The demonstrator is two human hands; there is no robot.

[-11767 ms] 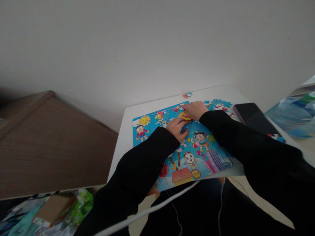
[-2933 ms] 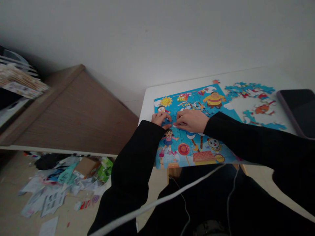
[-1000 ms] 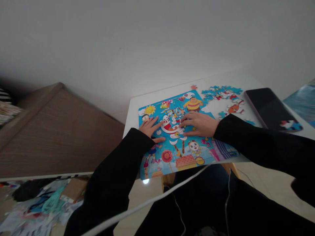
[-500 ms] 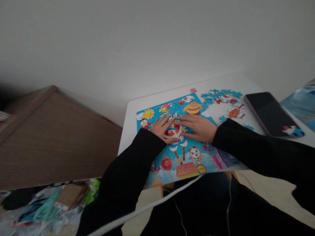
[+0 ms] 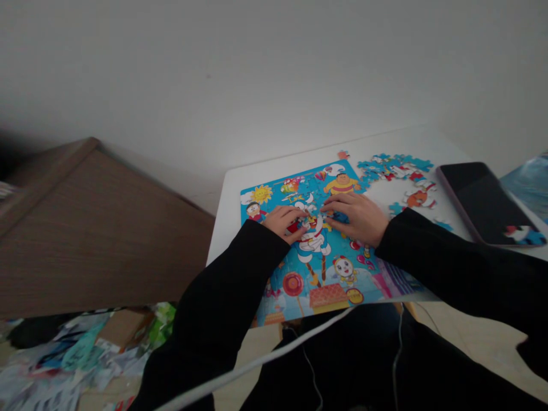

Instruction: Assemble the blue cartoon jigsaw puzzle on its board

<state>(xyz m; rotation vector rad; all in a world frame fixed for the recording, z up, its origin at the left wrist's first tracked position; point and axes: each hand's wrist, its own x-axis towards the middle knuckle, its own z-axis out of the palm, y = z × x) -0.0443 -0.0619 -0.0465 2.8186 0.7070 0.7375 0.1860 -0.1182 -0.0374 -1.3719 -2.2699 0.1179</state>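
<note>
left hand (image 5: 282,221), right hand (image 5: 353,217) on puzzle (image 5: 329,279), top toward wall (image 5: 274,68)

**Your left hand (image 5: 282,222) and right hand (image 5: 353,218) rest palm-down, center of frame.**
Fingertips nearly meet; black sleeves (image 5: 445,251) run in from lower left and right, 2 wrists covered.

Left hand (image 5: 282,222): fingers on cartoon jigsaw puzzle (image 5: 329,279), near its centre | Right hand (image 5: 353,218): fingers on same puzzle, just beside left hand | Loose puzzle pieces (image 5: 396,166): on white table (image 5: 226,217), beyond puzzle's right corner | Black smartphone (image 5: 482,202): near table's right edge
</note>
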